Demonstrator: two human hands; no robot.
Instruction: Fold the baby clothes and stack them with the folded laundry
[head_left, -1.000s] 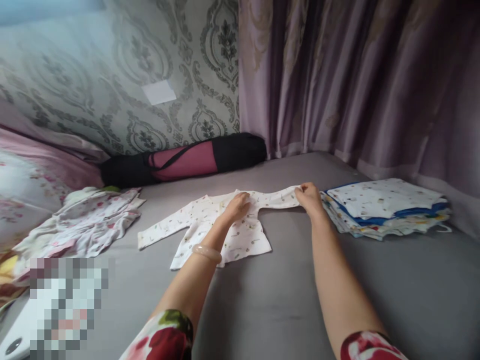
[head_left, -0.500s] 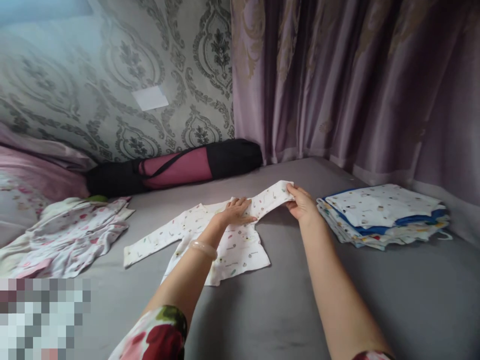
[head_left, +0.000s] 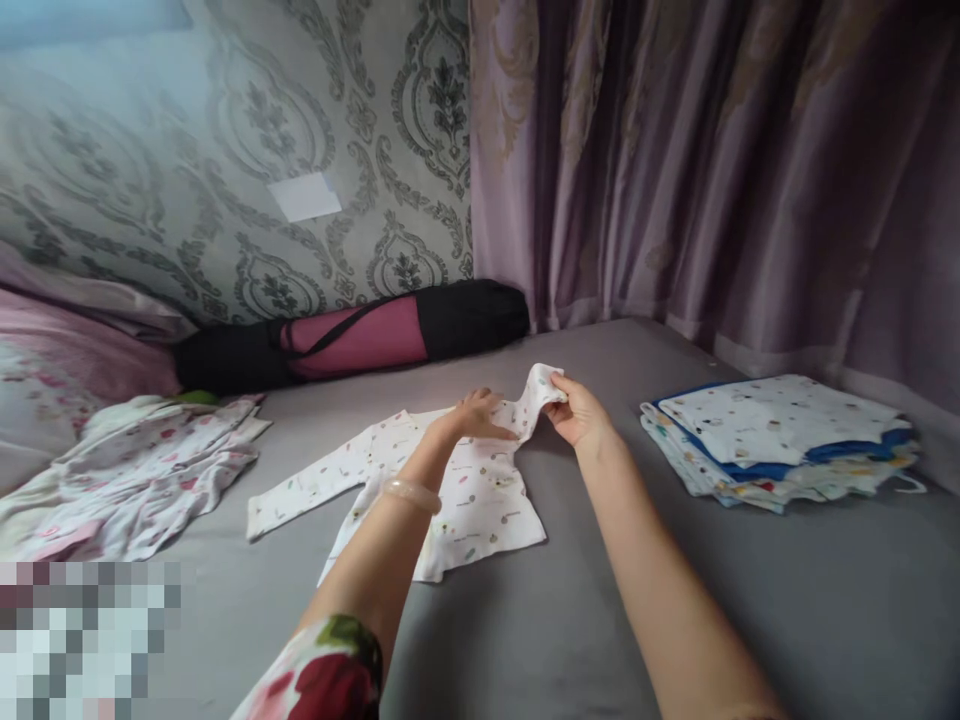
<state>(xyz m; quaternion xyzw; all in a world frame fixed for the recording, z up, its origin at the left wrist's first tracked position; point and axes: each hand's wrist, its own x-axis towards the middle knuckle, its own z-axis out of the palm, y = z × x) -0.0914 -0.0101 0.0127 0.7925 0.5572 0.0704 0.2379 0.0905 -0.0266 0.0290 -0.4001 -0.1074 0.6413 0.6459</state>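
Observation:
A small white shirt (head_left: pixel 480 490) with a tiny coloured print is spread on the grey sheet, its left-side sleeve stretched out toward the left. My left hand (head_left: pixel 480 415), with a pale bangle on the wrist, rests on the shirt's upper part near the shoulder, fingers apart. Pinched between the thumb and fingers of my right hand (head_left: pixel 574 405) is the cuff end of the other sleeve (head_left: pixel 541 388), raised off the sheet and bent upward.
A folded pile of clothes (head_left: pixel 780 425) lies at the right. Loose printed clothes (head_left: pixel 165 460) are at the left. Along the patterned wall lies a long black and pink bag (head_left: pixel 360 335). Purple curtains (head_left: pixel 675 150) hang behind.
My right hand has moved left with the sleeve end, and the sleeve has gone from stretched out to bent. My left hand stays on the shirt.

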